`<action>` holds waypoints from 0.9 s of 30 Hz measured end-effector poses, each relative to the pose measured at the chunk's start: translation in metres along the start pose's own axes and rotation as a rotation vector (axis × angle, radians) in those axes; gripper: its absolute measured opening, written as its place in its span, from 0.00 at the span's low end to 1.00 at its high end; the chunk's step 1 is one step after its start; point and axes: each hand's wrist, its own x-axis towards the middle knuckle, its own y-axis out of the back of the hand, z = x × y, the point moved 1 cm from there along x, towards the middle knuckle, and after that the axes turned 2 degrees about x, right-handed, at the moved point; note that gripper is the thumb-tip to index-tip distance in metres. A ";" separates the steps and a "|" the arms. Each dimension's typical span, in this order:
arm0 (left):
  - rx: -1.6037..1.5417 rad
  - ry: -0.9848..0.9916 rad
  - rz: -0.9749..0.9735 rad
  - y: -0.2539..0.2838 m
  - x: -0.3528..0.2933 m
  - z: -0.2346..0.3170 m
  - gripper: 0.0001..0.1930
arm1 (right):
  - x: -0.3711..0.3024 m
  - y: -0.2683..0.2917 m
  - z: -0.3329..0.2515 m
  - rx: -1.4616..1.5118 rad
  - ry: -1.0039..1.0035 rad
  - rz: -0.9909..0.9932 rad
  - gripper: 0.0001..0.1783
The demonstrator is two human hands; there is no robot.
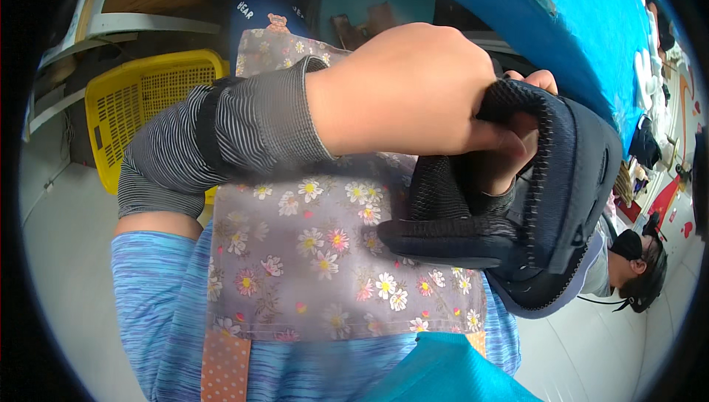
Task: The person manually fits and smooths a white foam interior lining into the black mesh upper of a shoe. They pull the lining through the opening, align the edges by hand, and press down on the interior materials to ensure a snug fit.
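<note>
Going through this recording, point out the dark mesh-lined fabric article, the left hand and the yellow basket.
Dark mesh-lined fabric article (578,173): head view, outer side panel.
Left hand (432,83): head view, back of hand.
Yellow basket (118,118): head view, perforated wall.

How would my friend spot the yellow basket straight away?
Find the striped sleeve at the picture's left. Just behind it is the basket. Its bright yellow walls, full of little slots, set it apart from the pale floor and white bars near it.
</note>
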 end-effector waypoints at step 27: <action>-0.593 -0.149 -0.051 0.010 0.001 -0.032 0.15 | -0.013 -0.004 0.017 -0.031 -0.191 0.020 0.22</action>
